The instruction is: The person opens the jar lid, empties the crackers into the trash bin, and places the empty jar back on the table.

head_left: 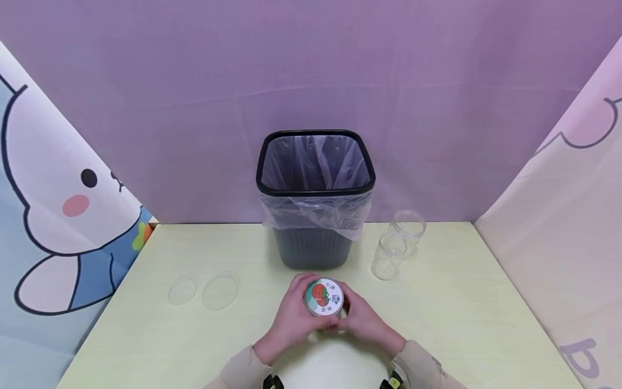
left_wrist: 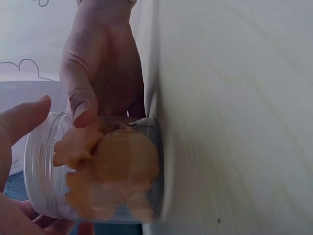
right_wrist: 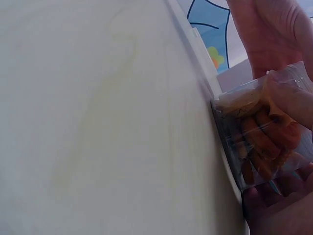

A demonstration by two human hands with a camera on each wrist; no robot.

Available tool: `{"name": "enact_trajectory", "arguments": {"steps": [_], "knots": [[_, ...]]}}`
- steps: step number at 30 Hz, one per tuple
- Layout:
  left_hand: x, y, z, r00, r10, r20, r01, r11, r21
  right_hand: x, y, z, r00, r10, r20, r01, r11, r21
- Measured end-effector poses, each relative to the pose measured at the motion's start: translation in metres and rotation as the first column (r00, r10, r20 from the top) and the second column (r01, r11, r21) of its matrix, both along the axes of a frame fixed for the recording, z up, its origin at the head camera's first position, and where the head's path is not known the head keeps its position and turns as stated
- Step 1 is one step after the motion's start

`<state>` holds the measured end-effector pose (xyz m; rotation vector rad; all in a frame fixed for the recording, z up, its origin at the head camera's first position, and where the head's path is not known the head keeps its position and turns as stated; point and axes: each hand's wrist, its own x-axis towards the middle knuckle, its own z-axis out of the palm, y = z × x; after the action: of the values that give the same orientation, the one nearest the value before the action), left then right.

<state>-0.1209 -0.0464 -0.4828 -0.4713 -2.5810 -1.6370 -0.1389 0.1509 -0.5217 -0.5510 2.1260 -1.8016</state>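
Both hands are around a clear plastic jar (head_left: 324, 298) standing on the table near the front. A round sticker with a red-orange fruit drawing covers the jar's top. Through the clear wall in the left wrist view, several orange pieces (left_wrist: 127, 159) with wavy edges show; their kind is unclear. My left hand (head_left: 298, 310) holds the jar from the left, its thumb and fingers by the rim. On the other side, my right hand (head_left: 364, 319) grips the jar wall, the thumb lying along it in the right wrist view.
A grey bin (head_left: 313, 248) with a black rim and clear liner stands behind the jar. To its right are two open clear jars (head_left: 386, 265) (head_left: 415, 229). Two clear ring-like lids (head_left: 182, 290) (head_left: 220, 292) lie on the left. Printed curtains (head_left: 73, 178) flank the table (head_left: 461, 324).
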Motion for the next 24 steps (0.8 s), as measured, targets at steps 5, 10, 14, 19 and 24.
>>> {"name": "enact_trajectory", "arguments": {"steps": [5,10,14,19,24], "knots": [[-0.001,-0.001,0.002,1.000,-0.025,-0.003,0.025,0.998,-0.055,0.000,0.000,0.000,1.000,0.000,-0.018,0.000,1.000,0.020],[-0.011,-0.010,0.007,0.989,-0.149,0.020,0.150,0.986,-0.072,0.000,0.001,0.002,1.000,-0.007,-0.016,0.008,0.999,0.048],[-0.027,-0.023,0.011,0.952,-0.303,0.028,0.305,0.951,-0.053,0.000,0.001,0.002,1.000,-0.002,-0.009,0.003,1.000,0.031],[-0.047,-0.039,0.013,0.872,-0.488,0.046,0.490,0.871,-0.041,0.000,0.000,0.002,1.000,0.011,-0.022,-0.011,1.000,0.010],[-0.061,-0.046,0.012,0.787,-0.607,0.107,0.613,0.789,-0.033,0.001,0.000,0.004,1.000,0.004,-0.001,-0.004,1.000,0.020]]}}
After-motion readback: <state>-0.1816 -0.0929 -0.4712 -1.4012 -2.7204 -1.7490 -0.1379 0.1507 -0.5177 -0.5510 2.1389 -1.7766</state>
